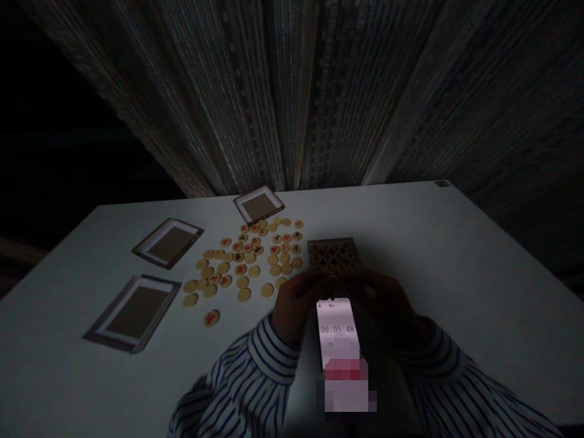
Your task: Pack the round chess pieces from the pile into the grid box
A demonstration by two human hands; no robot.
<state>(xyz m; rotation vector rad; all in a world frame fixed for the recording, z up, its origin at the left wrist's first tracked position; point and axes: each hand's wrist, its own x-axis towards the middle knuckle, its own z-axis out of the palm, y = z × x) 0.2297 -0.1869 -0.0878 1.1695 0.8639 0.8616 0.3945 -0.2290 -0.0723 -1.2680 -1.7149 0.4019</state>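
My left hand and my right hand come together at the near edge of a shallow box filled with rows of round Chinese chess pieces. Both hands are in deep shadow, and their fingertips merge with the dark near side of the box. Whether they grip the box or a piece cannot be made out. Between my wrists lies a lit phone with a running time on its screen, its lower part pixelated. To the left, many loose chess pieces are scattered, some showing red or black characters, others blank.
Three shallow trays lie on the white table: one at the back, one at the left, one nearer me. A single piece sits apart near the front. Striped curtains hang behind the table.
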